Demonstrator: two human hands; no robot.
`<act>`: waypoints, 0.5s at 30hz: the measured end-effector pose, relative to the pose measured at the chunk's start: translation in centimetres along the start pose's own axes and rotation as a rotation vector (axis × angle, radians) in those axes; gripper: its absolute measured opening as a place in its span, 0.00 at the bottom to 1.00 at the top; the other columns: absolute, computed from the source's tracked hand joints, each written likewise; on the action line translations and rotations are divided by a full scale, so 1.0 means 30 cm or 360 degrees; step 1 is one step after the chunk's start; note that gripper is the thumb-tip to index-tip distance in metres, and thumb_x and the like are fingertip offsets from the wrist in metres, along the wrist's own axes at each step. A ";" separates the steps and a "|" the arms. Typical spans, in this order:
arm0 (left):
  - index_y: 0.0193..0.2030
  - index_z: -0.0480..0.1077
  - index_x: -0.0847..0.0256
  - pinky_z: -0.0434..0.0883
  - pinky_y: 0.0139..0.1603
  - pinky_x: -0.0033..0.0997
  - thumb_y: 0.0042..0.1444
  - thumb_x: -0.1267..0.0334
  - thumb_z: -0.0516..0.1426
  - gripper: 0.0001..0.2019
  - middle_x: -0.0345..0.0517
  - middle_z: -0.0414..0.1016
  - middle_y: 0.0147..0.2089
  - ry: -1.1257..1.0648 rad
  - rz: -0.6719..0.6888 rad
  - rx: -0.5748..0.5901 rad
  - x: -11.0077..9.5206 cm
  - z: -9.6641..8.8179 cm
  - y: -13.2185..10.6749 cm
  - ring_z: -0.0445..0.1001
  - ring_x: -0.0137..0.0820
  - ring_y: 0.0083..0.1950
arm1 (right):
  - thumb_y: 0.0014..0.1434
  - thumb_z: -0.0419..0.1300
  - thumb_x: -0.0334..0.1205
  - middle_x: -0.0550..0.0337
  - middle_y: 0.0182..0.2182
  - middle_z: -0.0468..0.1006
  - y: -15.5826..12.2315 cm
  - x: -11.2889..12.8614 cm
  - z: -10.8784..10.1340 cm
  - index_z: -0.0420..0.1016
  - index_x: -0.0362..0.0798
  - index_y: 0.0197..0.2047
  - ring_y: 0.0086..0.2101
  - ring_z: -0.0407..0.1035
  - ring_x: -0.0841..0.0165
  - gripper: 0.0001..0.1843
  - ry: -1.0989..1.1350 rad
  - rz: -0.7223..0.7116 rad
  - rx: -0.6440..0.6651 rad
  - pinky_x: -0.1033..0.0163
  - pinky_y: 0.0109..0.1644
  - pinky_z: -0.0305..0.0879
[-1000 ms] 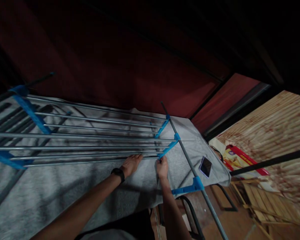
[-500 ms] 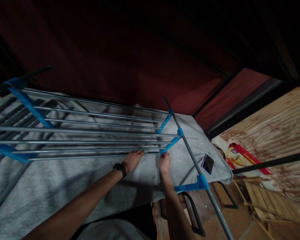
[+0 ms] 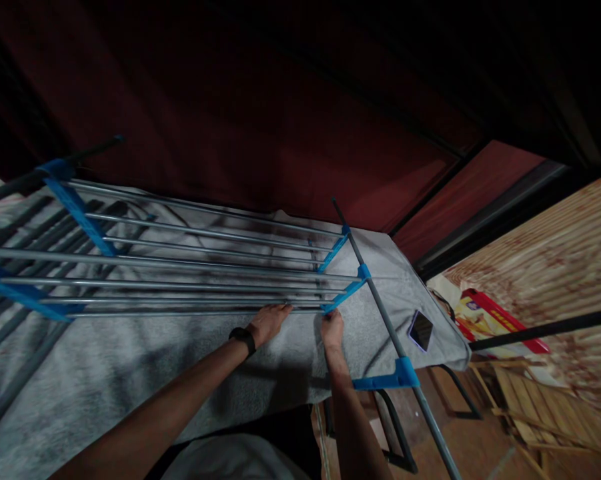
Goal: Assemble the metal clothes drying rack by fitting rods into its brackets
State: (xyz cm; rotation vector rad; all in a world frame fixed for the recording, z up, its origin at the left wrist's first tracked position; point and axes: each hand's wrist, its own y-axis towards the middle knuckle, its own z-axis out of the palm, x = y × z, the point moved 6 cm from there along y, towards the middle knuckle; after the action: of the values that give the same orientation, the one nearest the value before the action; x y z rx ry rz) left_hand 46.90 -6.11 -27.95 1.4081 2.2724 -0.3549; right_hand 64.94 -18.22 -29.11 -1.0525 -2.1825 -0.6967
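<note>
A metal drying rack [image 3: 195,267] with grey rails and blue plastic joints stretches across the view, above a grey cloth [image 3: 130,373] spread beneath it. My left hand [image 3: 269,323], a black watch on its wrist, lies with fingers stretched out against the nearest rail. My right hand [image 3: 332,329] is closed around the end of that same rail, just below a blue joint [image 3: 347,292].
A phone [image 3: 421,330] lies on the grey cloth at the right. A slanted grey pole [image 3: 385,327] of the rack runs down to the lower right. A red and yellow box [image 3: 485,320] and wooden slats [image 3: 535,400] lie on the floor to the right. A dark red wall stands behind.
Both hands keep their places on the nearest rail; only the camera has shifted slightly.
</note>
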 end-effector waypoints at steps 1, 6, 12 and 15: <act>0.63 0.72 0.62 0.71 0.64 0.41 0.57 0.82 0.48 0.30 0.56 0.79 0.60 0.0002 0.0002 0.0013 0.003 0.003 0.001 0.78 0.41 0.61 | 0.51 0.54 0.32 0.48 0.34 0.83 -0.001 0.001 -0.001 0.79 0.43 0.38 0.35 0.74 0.62 0.14 0.0000 0.0006 0.0002 0.62 0.45 0.69; 0.64 0.72 0.62 0.71 0.63 0.38 0.57 0.82 0.49 0.30 0.55 0.79 0.59 -0.0005 -0.0016 0.0061 0.012 0.007 0.003 0.78 0.40 0.60 | 0.51 0.54 0.30 0.48 0.35 0.84 -0.005 0.008 0.000 0.79 0.43 0.37 0.35 0.75 0.62 0.14 -0.0021 0.0037 0.0028 0.64 0.44 0.69; 0.64 0.72 0.63 0.70 0.64 0.38 0.57 0.82 0.49 0.29 0.57 0.79 0.60 -0.0055 -0.0006 0.0064 0.011 0.005 -0.004 0.78 0.41 0.61 | 0.53 0.53 0.30 0.43 0.36 0.83 -0.015 0.009 0.000 0.79 0.42 0.37 0.37 0.76 0.60 0.13 -0.0144 0.0113 0.0037 0.62 0.45 0.68; 0.62 0.73 0.62 0.72 0.63 0.39 0.57 0.82 0.49 0.29 0.56 0.81 0.57 -0.0064 -0.0014 0.0047 0.015 0.009 -0.004 0.79 0.41 0.58 | 0.54 0.52 0.29 0.40 0.39 0.83 -0.020 0.015 0.001 0.79 0.41 0.40 0.39 0.77 0.58 0.15 -0.0224 0.0160 0.0046 0.61 0.46 0.67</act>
State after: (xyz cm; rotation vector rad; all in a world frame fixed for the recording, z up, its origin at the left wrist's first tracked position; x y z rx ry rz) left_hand 46.68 -5.92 -28.41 1.3936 2.2504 -0.4170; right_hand 64.22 -18.29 -28.92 -1.2195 -2.2330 -0.5594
